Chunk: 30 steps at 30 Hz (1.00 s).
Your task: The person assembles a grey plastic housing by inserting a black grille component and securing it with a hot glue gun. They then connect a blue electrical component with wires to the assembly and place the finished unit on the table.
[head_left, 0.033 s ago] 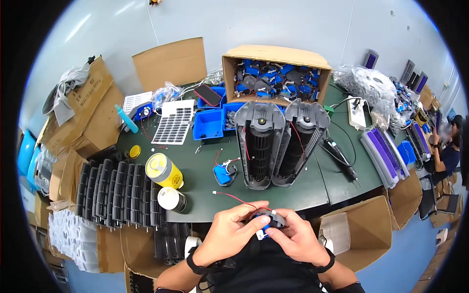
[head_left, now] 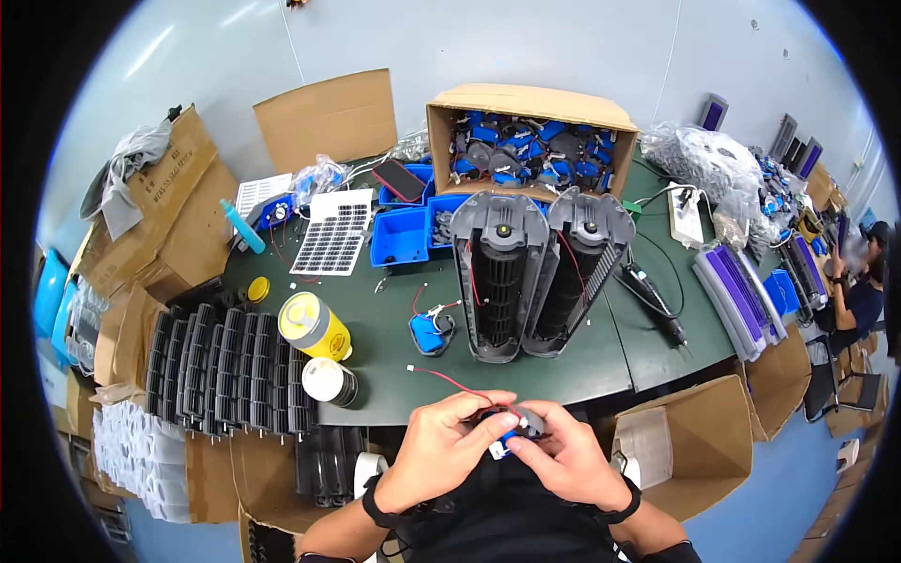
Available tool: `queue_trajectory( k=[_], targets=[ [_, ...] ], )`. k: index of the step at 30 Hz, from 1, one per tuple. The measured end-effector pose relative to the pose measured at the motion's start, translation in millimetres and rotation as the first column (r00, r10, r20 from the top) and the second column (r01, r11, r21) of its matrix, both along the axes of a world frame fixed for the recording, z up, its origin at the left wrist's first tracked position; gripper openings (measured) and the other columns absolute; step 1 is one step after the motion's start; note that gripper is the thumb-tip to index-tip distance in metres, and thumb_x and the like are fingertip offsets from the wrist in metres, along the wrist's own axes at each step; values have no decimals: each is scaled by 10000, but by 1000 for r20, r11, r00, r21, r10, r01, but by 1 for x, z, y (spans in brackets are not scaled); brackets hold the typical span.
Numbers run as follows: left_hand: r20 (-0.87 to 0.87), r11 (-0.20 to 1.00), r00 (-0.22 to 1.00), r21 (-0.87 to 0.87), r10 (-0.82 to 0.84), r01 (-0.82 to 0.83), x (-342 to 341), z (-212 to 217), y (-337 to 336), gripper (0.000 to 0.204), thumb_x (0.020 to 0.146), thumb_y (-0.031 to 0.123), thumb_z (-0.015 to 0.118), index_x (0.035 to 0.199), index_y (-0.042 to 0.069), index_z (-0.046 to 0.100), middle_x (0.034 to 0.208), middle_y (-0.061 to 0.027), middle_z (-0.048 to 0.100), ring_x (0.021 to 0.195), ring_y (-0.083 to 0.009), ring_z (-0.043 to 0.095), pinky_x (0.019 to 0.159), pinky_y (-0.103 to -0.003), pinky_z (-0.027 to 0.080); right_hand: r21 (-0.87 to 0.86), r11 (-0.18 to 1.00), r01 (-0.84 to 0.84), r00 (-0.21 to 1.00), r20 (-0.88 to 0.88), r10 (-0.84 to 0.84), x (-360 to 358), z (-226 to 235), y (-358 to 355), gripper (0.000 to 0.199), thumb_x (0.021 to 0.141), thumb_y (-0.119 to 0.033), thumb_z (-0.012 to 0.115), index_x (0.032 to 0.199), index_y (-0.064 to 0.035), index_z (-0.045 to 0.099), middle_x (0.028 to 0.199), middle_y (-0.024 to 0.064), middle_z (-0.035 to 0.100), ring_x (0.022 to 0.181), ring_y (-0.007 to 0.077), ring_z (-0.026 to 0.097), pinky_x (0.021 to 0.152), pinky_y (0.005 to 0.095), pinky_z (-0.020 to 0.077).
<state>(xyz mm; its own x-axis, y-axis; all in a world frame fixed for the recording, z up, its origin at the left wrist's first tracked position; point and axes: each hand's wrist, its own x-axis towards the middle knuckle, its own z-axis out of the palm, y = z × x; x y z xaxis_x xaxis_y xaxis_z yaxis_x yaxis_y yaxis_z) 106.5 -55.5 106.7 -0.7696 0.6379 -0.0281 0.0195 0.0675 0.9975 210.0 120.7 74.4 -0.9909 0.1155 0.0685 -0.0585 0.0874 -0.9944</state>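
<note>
Just past the table's near edge, my left hand point(head_left: 454, 441) and my right hand point(head_left: 570, 454) hold a small grey-and-blue wired part point(head_left: 532, 422) between them. Fingers and thumbs of both hands pinch it and hide much of its shape. From it a red wire runs left to a small white connector point(head_left: 411, 369). On the green table point(head_left: 394, 314) lies a similar blue-and-grey part point(head_left: 431, 332) with its own red wire. Two tall dark grey housings point(head_left: 502, 281) with black ribbed rollers inside stand upright beyond my hands.
An open carton point(head_left: 530, 97) of similar blue parts lies behind the housings, beside blue bins point(head_left: 400, 240). Left are a yellow-and-grey tumbler point(head_left: 315, 326), a white-lidded container point(head_left: 328, 383) and stacked black rollers point(head_left: 225, 371). Right lies a corded power screwdriver point(head_left: 654, 305); an open carton point(head_left: 690, 446) stands below.
The grey-and-blue wired part has turned slightly between my fingers. Both hands stay in nearly the same place.
</note>
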Motion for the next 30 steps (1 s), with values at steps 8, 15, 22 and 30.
queue_trajectory(
  k=[8, 15, 22, 30],
  targets=[
    [-553, 960, 787, 98, 272, -263, 12, -25, 15, 170, 950, -9, 739, 1107, -35, 799, 1160, -223, 781, 1123, -318, 757, 993, -391, 598, 68, 990, 126, 981, 139, -134, -14, -13, -17, 221, 948, -89, 762, 1139, 13, 716, 772, 37, 707, 663, 53, 570, 570, 271, 471],
    [-72, 808, 812, 182, 579, -560, 18, -38, 18, 210, 1048, 50, 656, 1113, -113, 770, 1184, -210, 769, 1057, -201, 735, 954, -331, 594, -426, 885, 187, 981, 30, -192, -24, -22, -28, 304, 1007, -15, 701, 1289, 95, 662, 1110, 87, 743, 951, 103, 689, 771, 276, 593],
    [125, 878, 888, 139, 443, -457, 14, -35, 19, 400, 1063, 75, 637, 705, -88, 707, 1058, -206, 789, 1096, -252, 742, 880, -324, 589, -719, 695, 25, 993, 97, 65, -22, -25, -10, 428, 1013, -9, 670, 1408, 108, 554, 1288, 201, 695, 1153, 321, 715, 996, 546, 628],
    [419, 950, 908, 288, -15, -117, 3, -51, 14, 505, 1131, 347, 420, 1273, -51, 697, 1282, -148, 707, 1041, -161, 650, 791, -296, 513, -862, 492, -118, 983, -30, 183, -25, -57, -12, 481, 999, -136, 749, 1405, 56, 576, 1285, 157, 702, 1110, 289, 716, 947, 488, 619]
  ],
)
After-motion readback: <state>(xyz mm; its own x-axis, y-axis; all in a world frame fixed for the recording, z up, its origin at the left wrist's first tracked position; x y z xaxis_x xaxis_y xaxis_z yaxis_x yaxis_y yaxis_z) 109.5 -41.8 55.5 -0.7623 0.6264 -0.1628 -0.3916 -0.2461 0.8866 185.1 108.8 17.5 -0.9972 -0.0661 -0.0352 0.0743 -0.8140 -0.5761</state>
